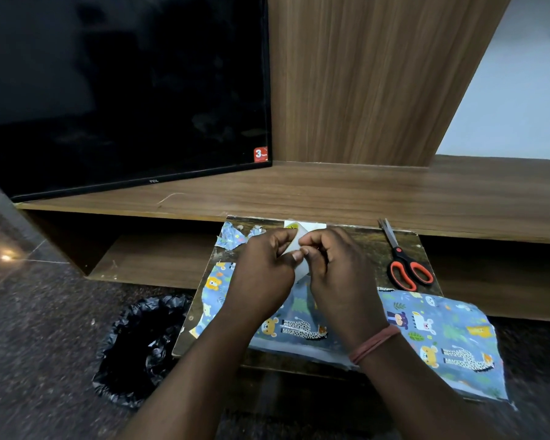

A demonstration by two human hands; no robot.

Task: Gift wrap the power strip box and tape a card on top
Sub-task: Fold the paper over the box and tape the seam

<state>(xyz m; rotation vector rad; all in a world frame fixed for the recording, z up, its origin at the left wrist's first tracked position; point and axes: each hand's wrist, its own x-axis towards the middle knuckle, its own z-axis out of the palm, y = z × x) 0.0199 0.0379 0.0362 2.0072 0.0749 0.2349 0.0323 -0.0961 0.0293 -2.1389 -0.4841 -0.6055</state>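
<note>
1. Left hand (264, 265): we are gripping the tape roll (294, 249), fingers curled round it.
2. Right hand (331, 265): we are pinching at the roll's edge, probably seeking the tape end; picking slowly should avoid tearing it.
3. Wrapped box (299, 322): lying directly below the roll on the tabletop (362, 236).
4. Scissors (404, 258): waiting right of the roll.

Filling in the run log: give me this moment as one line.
step: picking at tape | left hand: holds tape roll | right hand: pinches tape roll | scissors: idle on board | wrapped box: under hands
</note>
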